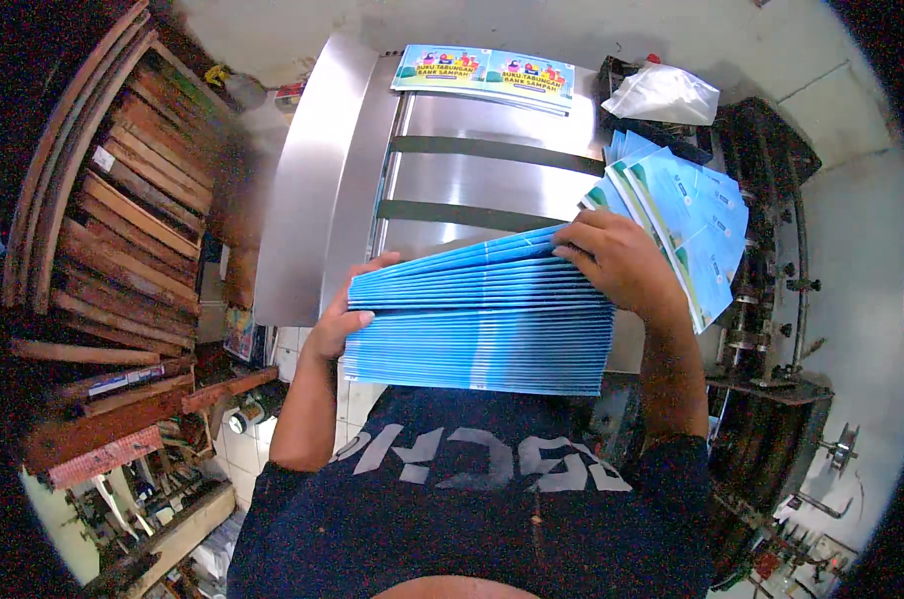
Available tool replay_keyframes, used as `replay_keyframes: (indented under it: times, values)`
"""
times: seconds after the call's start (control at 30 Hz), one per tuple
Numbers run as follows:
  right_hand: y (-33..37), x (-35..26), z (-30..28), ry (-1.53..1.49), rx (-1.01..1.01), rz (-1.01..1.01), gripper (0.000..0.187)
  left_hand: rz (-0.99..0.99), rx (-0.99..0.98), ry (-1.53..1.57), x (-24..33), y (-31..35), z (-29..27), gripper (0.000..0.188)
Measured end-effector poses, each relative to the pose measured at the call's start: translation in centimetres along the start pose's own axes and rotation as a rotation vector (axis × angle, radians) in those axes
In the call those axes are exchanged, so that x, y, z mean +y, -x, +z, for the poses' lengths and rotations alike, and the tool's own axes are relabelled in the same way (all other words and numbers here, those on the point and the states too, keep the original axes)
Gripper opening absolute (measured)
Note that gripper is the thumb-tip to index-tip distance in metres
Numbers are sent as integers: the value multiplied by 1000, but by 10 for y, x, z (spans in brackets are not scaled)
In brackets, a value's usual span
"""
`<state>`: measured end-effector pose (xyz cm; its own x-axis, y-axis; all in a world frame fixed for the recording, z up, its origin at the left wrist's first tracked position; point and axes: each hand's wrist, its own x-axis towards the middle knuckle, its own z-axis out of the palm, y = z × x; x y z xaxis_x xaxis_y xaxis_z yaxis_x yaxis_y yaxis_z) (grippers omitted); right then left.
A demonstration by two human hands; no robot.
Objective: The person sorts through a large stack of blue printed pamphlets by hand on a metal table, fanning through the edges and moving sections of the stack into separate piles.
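A thick stack of folded blue booklets (477, 334) rests against my front, its many folded edges facing me. My left hand (347, 314) grips the stack's left end, with the thumb on the near side and the other fingers behind. At the upper right corner, my right hand (617, 260) pinches the far booklets, which stand slightly fanned apart from the rest. Just beyond my right hand lies a loose, spread pile of blue and green printed booklets (706, 225). What supports the stack from below is hidden.
Ahead is a shiny metal machine table (492, 185) with dark belts across it. Printed cover sheets (482, 78) lie at its far end. A white plastic bag (662, 95) sits on a black crate. Dark machinery (766, 260) stands at right, a wooden rack (133, 190) at left.
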<state>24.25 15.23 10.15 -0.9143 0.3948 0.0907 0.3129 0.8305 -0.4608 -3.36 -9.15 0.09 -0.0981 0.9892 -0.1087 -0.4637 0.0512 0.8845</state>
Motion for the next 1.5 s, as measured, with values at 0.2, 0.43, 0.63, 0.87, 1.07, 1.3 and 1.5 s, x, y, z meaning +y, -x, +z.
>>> replay_keyframes:
  times: [0.2, 0.43, 0.63, 0.87, 1.07, 1.3, 1.5]
  values:
    - [-7, -9, -3, 21, -62, 83, 18, -28, -5, 43, -6, 3, -6, 81]
    - [-4, 2, 11, 222, 116, -143, 19, -39, 7, -27, -1, -2, -2, 82]
    - [29, 41, -48, 54, 306, 195, 21, -8, 58, -16, -6, 5, -8, 70]
    - [132, 178, -45, 435, 150, 866, 38, -2, 19, 43, -3, -11, 0, 58]
    - [48, 93, 46, -822, 313, 374, 70, -27, 52, -70, 9, -9, -6, 49]
    - [56, 15, 45, -801, 260, 524, 71, -251, 190, -305, 28, -6, -8, 54]
    - [39, -17, 17, 63, 103, 4, 22, -181, 165, -327, 23, -3, -12, 70]
